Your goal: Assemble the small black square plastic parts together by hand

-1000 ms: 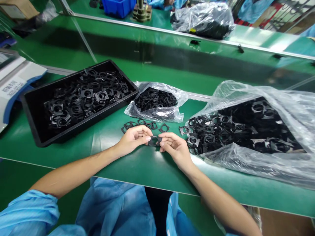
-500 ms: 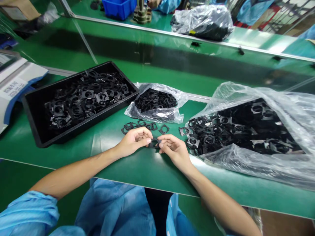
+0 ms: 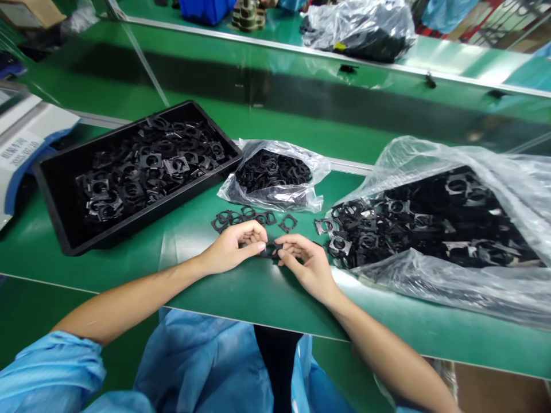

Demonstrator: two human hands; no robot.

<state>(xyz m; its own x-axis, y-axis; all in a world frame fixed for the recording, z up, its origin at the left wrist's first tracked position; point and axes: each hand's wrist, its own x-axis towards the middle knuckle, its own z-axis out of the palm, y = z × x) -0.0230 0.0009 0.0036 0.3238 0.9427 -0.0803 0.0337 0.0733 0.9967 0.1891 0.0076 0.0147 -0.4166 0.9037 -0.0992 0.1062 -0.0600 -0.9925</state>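
Observation:
Between my two hands, just above the green table, is a small black plastic frame with a round hole (image 3: 270, 250). My left hand (image 3: 236, 246) pinches its left side between thumb and fingers. Curled fingers of my right hand (image 3: 303, 261) grip its right side, and they partly hide it. Just beyond my hands lie several loose thin black rings (image 3: 245, 216), with one more ring (image 3: 287, 223) a little to the right. A small clear bag (image 3: 316, 169) full of black rings lies behind them. To the right, a large open plastic bag (image 3: 413, 149) spills square black frames (image 3: 365, 241) onto the table.
A black tray (image 3: 55, 221) heaped with black parts stands at the left, beside a white and blue machine (image 3: 26, 143). Beyond a metal rail (image 3: 258, 41) are a blue bin (image 3: 206, 10) and another filled plastic bag (image 3: 361, 28). The table's front edge runs close to my body.
The camera view has shifted slightly. My hands stay in nearly the same place around the black frame, with only a small shift of the fingers.

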